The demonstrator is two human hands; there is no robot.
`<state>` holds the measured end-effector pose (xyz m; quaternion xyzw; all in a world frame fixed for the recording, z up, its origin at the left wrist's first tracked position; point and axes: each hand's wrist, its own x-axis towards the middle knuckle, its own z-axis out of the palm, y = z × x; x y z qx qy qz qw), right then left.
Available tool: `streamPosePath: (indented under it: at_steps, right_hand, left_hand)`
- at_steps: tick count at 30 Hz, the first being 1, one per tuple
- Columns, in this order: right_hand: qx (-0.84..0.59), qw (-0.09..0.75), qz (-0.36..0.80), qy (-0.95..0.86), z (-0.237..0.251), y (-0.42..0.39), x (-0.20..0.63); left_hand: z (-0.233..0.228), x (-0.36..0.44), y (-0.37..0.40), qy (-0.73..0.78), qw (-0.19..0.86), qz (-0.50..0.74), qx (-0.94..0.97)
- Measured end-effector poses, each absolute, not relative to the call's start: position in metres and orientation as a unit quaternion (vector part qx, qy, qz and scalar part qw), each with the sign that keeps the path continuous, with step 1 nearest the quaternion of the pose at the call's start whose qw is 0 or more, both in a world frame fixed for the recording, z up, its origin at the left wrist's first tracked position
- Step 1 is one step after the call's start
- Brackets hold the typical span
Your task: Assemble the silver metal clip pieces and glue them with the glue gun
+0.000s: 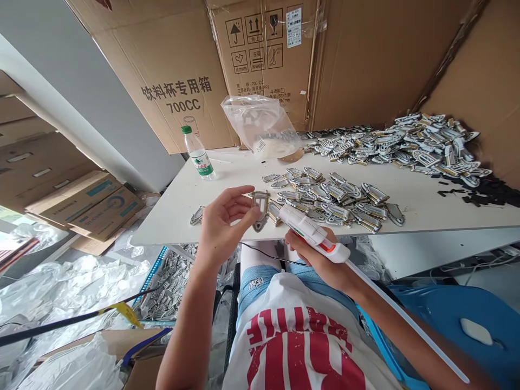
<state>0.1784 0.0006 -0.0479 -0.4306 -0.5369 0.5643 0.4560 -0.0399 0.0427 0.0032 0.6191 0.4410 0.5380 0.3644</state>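
Between thumb and fingers, my left hand pinches a small pointed metal-and-white frame piece, held up over the table's front edge. My right hand is wrapped round the handle of a white hot glue gun with an orange-red trigger area. A long translucent glue stick runs out of its back end, and its nozzle points left toward the held piece, a little apart from it. Beyond the gun lies a loose pile of similar frame pieces. One single piece lies left of my left hand.
On the white table stand a green-capped water bottle and a clear plastic bag. A large heap of pieces and black strips lie at the right. Cardboard boxes wall the back. A blue stool stands lower right.
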Motion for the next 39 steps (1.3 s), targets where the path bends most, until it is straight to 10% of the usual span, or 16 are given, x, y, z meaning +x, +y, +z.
streamPosePath:
  at_steps: [39]
  right_hand:
    - [-0.426, 0.449, 0.538, -0.572, -0.049, 0.001, 0.180]
  left_hand:
    - [0.008, -0.034, 0.033, 0.449, 0.373, 0.507, 0.633]
